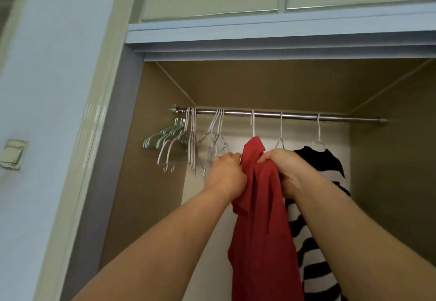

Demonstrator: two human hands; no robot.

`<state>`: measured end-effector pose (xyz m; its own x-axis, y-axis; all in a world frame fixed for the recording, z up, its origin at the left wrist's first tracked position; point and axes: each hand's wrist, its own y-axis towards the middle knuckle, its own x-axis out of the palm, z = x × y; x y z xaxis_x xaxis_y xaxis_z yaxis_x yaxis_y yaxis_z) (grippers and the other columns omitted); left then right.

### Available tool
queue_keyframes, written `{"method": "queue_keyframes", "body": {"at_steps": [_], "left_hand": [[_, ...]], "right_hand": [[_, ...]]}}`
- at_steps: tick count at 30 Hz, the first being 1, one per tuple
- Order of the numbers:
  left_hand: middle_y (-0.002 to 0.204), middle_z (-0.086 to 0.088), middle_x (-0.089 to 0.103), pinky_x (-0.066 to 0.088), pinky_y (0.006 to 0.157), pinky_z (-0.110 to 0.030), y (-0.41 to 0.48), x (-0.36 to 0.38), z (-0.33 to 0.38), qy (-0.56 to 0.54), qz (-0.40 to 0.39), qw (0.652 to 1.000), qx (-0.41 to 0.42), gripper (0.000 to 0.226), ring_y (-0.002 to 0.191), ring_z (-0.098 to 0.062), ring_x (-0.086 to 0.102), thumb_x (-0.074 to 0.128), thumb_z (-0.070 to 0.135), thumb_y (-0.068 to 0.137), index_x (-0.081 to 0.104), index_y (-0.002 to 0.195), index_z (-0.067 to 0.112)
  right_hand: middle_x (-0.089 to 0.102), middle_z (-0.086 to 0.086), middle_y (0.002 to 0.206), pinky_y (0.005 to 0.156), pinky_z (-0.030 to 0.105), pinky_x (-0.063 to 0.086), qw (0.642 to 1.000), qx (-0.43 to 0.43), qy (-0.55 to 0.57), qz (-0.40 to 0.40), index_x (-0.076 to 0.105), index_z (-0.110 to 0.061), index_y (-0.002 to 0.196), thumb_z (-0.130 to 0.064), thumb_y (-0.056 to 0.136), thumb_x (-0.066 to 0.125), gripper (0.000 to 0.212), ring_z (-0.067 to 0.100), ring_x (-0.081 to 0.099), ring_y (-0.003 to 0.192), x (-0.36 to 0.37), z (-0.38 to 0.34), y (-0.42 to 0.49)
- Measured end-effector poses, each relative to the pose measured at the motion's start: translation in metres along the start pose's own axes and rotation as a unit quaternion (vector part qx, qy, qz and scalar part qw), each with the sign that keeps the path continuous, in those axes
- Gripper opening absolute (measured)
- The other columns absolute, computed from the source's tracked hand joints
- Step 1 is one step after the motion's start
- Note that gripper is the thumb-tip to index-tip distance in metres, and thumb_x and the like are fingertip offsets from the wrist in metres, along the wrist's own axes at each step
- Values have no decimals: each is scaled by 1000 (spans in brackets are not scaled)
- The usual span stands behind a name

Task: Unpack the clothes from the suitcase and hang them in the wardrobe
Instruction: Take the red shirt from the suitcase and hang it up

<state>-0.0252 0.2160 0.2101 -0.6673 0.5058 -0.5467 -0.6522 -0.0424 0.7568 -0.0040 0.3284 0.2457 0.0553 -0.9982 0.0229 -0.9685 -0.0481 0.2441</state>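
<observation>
**Hanging a red garment on the wardrobe rail**

Cut off by the lower edge: hems of the red garment (262,218) and of the black-and-white striped garment (316,267) behind it. Hidden under red cloth: shoulders of its white hanger (253,123), with only the hook showing, looped over the rail (297,116). Fingertips of both hands buried in folds. Blurred at far left: a wall switch (11,154).

Plain deep red, bunched and creased at the top, falling in one long narrow drape mid-rail inside the open wardrobe (151,171). Gripped near the top by the left hand (224,175), fingers curled into its left edge, and by the right hand (285,168), fist closed round a wad on its right.

Two hands, two garments, one rail. Three single white hooks (281,123) spaced along the rail. To their left, packed white hangers (194,133) and mint-green hangers (162,136), too tangled to count.
</observation>
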Motion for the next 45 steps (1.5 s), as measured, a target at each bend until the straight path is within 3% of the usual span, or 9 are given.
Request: {"method": "queue_keyframes", "body": {"at_steps": [4,8,15,30,33,35,38,40,45], "left_hand": [[137,-3,45,34,98,-38,32,14,-13,117,37,991,50,39,127,-27,33,41,16,91,49,129,16],[133,-1,47,33,96,-40,71,29,-30,190,36,974,123,38,127,-27,33,44,21,89,48,127,17],[120,-3,59,30,96,-40,115,41,-58,275,-14,946,172,30,119,-27,40,44,26,90,58,116,18],[118,-4,57,28,96,-39,119,26,-81,260,-7,949,177,29,117,-25,42,39,27,93,60,111,17],[121,-3,54,28,97,-39,115,20,-83,252,-14,951,178,29,120,-24,41,40,26,93,58,114,19],[129,-4,49,27,99,-40,111,17,-83,231,-18,956,177,32,124,-24,38,39,27,94,54,121,19],[149,-7,30,22,108,-43,102,11,-81,188,-1,966,177,43,138,-24,24,36,31,98,37,139,19],[156,-7,15,17,113,-44,90,7,-79,160,4,972,169,52,144,-23,11,36,33,98,22,146,19],[159,-4,-3,9,117,-43,22,-11,-91,162,6,980,113,58,146,-18,-5,29,38,100,8,150,18]], "right_hand": [[52,16,67,35,25,49,1000,-9,19,-17,54,3,75,5,83,40,16,26,53,40,4,-17,39],[46,16,70,39,23,48,1000,-31,-5,3,55,-2,88,2,83,40,17,28,48,55,8,-25,91],[41,15,66,35,19,44,997,-51,-40,49,47,-3,67,2,86,38,22,26,43,55,16,-35,163],[44,8,64,34,18,45,994,-18,-73,85,51,-7,72,1,86,40,20,18,42,53,43,2,192],[55,10,73,46,24,48,985,-25,-139,102,58,-5,86,-9,90,47,12,20,51,59,46,1,180],[61,12,96,64,30,49,954,-68,-257,142,60,-5,106,-18,90,51,23,25,59,79,47,-7,172],[43,10,139,94,35,40,802,-209,-510,231,46,-11,134,-28,93,46,44,29,43,126,55,-19,153],[31,7,148,105,37,31,734,-311,-554,239,38,-13,140,-27,95,41,47,26,29,137,63,-18,134],[37,8,144,109,38,27,716,-404,-544,168,44,-13,136,-26,98,36,41,25,30,134,73,23,82]]}}
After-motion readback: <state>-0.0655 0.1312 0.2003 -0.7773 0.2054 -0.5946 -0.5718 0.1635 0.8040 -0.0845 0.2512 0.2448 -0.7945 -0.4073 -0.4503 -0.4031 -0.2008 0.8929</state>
